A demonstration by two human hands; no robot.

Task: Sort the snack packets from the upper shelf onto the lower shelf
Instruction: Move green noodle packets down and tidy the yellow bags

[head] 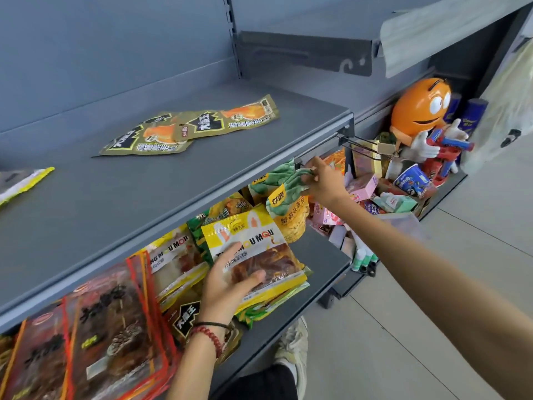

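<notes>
The 2 olive packets left to move lie flat and overlapping on the upper shelf, well back from its front edge. A pale packet pokes in at the shelf's far left. Neither hand is near them.

On the lower shelf, the left hand grips a yellow packet, thumb across its front, at the right end of a leaning row. The right hand reaches further along. Its fingers are clenched in a pinch on the top of a green-and-yellow packet, just under the lip of the upper shelf.

Risks as I read them:
- The yellow packet sits close to the shelf's front edge on top of others. If I let go too early, I'd expect it to slide off.
- The red-edged packets lean loosely, so a nudge could tip the row.
- The right wrist is near a wire hook, and pulling back carelessly could snag it.
- With both hands busy low down, the pale packet at the edge of my feed is easy to miss.
</notes>
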